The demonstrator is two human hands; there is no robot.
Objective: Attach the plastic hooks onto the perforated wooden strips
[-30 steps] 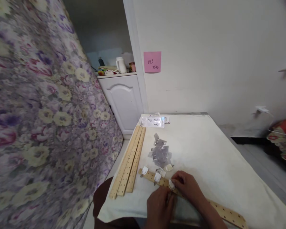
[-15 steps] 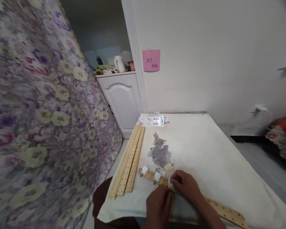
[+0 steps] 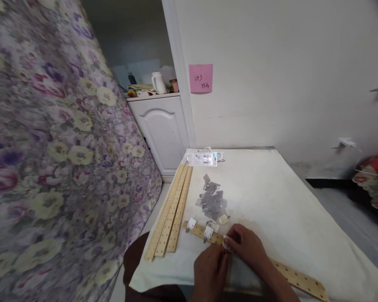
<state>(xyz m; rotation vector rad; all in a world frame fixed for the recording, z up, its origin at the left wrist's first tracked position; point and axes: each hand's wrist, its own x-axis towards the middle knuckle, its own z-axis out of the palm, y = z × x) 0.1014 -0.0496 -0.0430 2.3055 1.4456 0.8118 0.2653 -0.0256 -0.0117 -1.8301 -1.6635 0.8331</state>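
A long wooden strip with holes (image 3: 299, 277) lies across the near part of the table, and my forearm covers its middle. Two white tags, one (image 3: 192, 223) near its left end and another (image 3: 208, 232) further in, hang on it by metal clasps. My right hand (image 3: 247, 245) pinches a third white tag (image 3: 226, 240) over the strip. Beside it my left hand (image 3: 209, 266) has its fingers closed at the strip's near edge, below the tag; what they grip is hidden. Just beyond lie a loose white tag (image 3: 214, 227) and a cream one (image 3: 223, 219).
Several more perforated wooden strips (image 3: 166, 218) lie side by side along the table's left edge. A pile of grey clear-looking packets (image 3: 212, 202) sits mid-table. Flat clear packaging (image 3: 200, 159) lies at the far left corner. A floral curtain (image 3: 66, 167) hangs at left.
The tag in my right fingers has tipped slightly and shows less of its face. Both hands stay in nearly the same place. The view has shifted a little.
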